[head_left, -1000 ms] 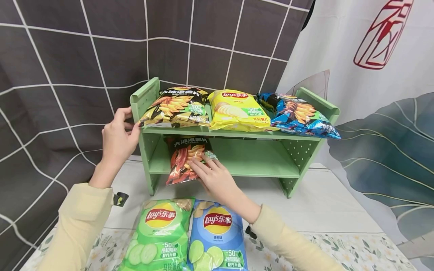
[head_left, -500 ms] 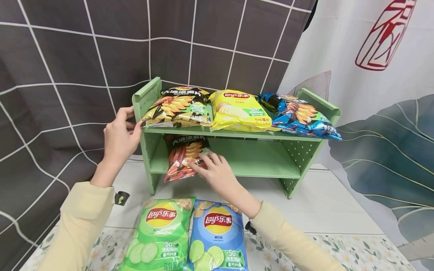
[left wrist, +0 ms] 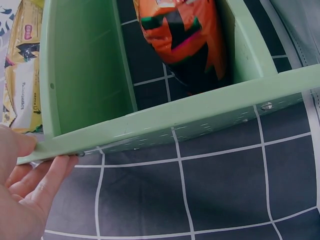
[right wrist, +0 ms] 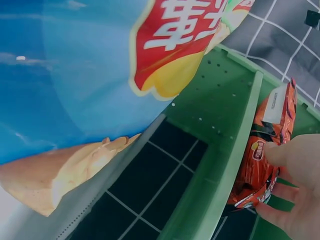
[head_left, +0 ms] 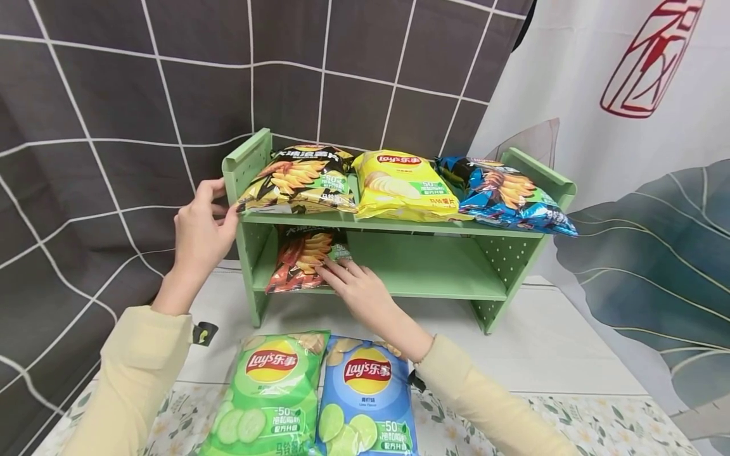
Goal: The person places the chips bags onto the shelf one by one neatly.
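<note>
A red and black chip bag [head_left: 305, 253] leans on the lower board of a green two-tier shelf [head_left: 428, 266], at its left end. Its top edge is hidden under the upper board. My right hand [head_left: 365, 291] pinches the bag's right side, thumb on one face [right wrist: 300, 175] and fingers on the other. At the shelf's upper left, my left hand [head_left: 202, 231] grips the side panel [left wrist: 150, 117] between thumb and fingers. The upper tier bears a black and gold chip bag [head_left: 299, 180], a yellow one [head_left: 405, 187] and a blue-black one [head_left: 507, 193].
In front of the shelf, a green cucumber chip bag [head_left: 265, 392] and a blue lime chip bag [head_left: 367, 399] lie side by side on the table [head_left: 530, 361]. A dark grid-patterned cloth [head_left: 114, 95] hangs behind; a pale curtain [head_left: 570, 82] hangs at right.
The red and black bag has gone deeper into the lower tier and slightly left, with my right hand on it. My left hand has stayed on the side panel.
</note>
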Tool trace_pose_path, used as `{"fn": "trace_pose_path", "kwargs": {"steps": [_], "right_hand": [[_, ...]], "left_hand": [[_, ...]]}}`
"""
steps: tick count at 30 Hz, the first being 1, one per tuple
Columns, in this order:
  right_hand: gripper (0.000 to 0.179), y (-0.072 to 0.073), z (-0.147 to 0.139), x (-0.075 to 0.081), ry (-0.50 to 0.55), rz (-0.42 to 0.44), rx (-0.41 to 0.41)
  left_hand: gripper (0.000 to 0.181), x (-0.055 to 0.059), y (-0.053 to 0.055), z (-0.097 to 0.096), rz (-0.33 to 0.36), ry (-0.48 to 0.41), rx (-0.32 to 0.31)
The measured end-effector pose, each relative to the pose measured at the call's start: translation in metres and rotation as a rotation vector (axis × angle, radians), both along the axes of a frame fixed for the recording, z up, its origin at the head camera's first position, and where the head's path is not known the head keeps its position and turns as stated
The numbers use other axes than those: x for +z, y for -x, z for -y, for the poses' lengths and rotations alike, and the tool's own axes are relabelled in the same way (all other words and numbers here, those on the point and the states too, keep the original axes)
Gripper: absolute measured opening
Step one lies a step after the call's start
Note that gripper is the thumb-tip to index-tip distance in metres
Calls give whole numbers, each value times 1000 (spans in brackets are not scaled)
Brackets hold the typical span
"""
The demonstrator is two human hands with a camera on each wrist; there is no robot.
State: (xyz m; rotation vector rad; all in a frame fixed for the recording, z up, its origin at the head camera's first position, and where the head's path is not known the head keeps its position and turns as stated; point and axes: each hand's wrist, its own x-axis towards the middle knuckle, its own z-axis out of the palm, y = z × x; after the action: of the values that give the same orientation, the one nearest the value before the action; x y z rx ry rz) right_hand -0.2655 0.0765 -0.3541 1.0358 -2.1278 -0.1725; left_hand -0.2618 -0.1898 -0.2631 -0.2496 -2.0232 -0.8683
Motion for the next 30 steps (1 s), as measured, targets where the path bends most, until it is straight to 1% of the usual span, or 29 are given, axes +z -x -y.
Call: {"fn": "trace_pose_path", "kwargs": {"steps": [6,11,16,22,26,30], "right_hand": [[52,-1,0,1,-20,116,29],[57,-8,-3,3,-42,229,24],[57,-22,-9,5,-21,321,17],[60,-41,-21,1,-18,356,-3],[68,-54,-29,-4,-36,401,-18],[78,-67,-34,-7,-71,475,-36]], "left_hand": [[36,-1,0,0,-4,-1,1],[36,-2,0,1,-5,-3,1],[36,-3,0,1,-12,-6,-1],[36,-3,1,1,-15,-2,0],[36,-3,1,1,-16,-4,-1],[36,-2,1,0,-16,-3,-3]]}}
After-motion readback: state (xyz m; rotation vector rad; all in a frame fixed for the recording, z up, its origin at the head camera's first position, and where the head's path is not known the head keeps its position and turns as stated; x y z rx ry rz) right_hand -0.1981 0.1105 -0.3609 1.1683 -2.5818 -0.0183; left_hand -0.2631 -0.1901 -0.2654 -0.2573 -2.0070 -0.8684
